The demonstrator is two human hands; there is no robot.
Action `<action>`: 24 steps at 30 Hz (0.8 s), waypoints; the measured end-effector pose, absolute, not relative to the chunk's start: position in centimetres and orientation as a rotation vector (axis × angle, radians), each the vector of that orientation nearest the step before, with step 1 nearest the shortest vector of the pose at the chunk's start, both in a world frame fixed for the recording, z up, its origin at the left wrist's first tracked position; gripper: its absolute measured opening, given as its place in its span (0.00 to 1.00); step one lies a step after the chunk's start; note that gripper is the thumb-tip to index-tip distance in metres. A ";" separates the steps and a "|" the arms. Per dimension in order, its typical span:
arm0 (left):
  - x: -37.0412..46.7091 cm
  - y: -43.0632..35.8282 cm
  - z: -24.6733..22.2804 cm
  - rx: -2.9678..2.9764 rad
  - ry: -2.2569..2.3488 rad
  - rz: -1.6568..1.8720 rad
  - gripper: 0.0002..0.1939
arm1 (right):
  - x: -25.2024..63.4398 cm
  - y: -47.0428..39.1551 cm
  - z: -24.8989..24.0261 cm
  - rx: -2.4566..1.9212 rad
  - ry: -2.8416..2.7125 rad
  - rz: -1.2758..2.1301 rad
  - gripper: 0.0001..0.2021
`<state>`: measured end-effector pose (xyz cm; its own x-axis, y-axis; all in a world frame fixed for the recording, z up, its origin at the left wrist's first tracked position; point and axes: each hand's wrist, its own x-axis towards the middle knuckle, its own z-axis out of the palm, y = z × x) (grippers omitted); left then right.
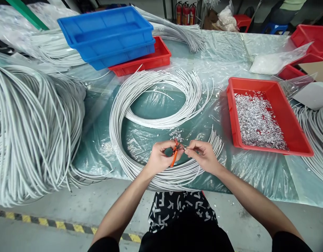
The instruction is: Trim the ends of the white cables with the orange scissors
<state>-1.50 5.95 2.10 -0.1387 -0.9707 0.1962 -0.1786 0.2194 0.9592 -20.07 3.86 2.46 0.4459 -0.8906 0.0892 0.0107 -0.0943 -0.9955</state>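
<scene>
My left hand (pixel 163 155) is closed around small orange-handled pliers (pixel 174 157), their jaws pointing toward my right hand. My right hand (pixel 200 154) pinches the end of a thin grey cable (pixel 184 148) right at the jaws. Whether the jaws touch the cable end is too small to tell. Below both hands lies a coil of grey cables (pixel 161 178), its cut ends fanned out beside my right wrist. A second loop of white cables (pixel 161 122) lies just beyond. Small silvery pieces (pixel 176 134) are scattered on the green table covering past my hands.
At right stands a red tray (pixel 295 129) holding many small metal pieces. Stacked blue trays (pixel 109 38) rest on a red tray (pixel 158 56) at the back. A large cable heap (pixel 38 133) fills the left side. A plastic bag (pixel 272 63) lies at the back right.
</scene>
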 end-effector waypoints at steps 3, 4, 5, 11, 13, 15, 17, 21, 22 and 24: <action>-1.5 6.0 2.1 1.123 -1.518 -1.045 0.10 | -20.0 3.9 2.3 -1.428 0.802 -0.901 0.18; -1.5 6.0 2.1 1.118 -1.512 -1.052 0.10 | -20.0 3.8 2.3 -1.420 0.792 -0.898 0.18; -1.5 6.0 2.2 1.114 -1.504 -1.061 0.10 | -19.9 3.8 2.2 -1.419 0.787 -0.896 0.18; -1.7 5.8 2.9 1.114 -1.397 -1.187 0.12 | -19.9 4.0 2.1 -1.495 0.817 -0.921 0.16; -1.7 5.7 3.1 1.106 -1.355 -1.255 0.13 | -19.7 4.2 1.9 -1.563 0.856 -0.978 0.14; -1.6 5.6 3.2 1.097 -1.327 -1.301 0.14 | -19.6 4.5 1.8 -1.629 0.890 -1.045 0.12; -1.5 5.5 3.1 1.090 -1.319 -1.324 0.14 | -19.4 4.7 1.7 -1.663 0.910 -1.096 0.11; -1.3 5.4 3.0 1.070 -1.311 -1.356 0.14 | -19.1 4.9 1.6 -1.670 0.914 -1.157 0.09; -1.3 5.3 3.0 1.062 -1.305 -1.367 0.13 | -19.1 4.9 1.5 -1.671 0.908 -1.166 0.09; -1.3 5.3 3.2 1.045 -1.292 -1.402 0.13 | -19.1 4.9 1.4 -1.675 0.902 -1.172 0.08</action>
